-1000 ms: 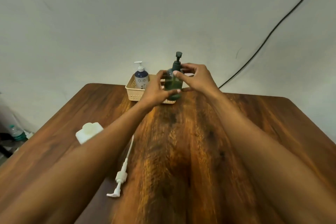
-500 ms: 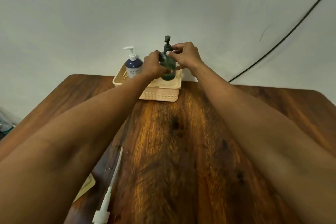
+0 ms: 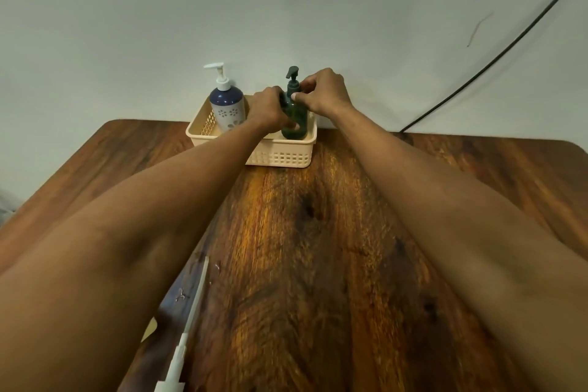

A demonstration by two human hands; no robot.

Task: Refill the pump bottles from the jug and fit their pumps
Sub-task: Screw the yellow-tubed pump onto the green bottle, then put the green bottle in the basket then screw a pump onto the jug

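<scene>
Pump bottle (image 3: 297, 120), green, in cream basket (image 3: 283, 157), left fingers (image 3: 276, 99) gripping its body; right fingers (image 3: 307, 86) apparently pinching its collar

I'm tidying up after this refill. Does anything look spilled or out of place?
A loose white pump lies flat on the table, near left, fitted to no bottle, with small wet-looking specks beside it. The blue bottle and green bottle stand upright in the basket, pumps on.

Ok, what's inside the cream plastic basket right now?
Two pump bottles: a navy-and-white bottle at left, a dark green bottle at right, gripped by left hand and right hand. The floor of the basket and bottle bases are hidden.
</scene>
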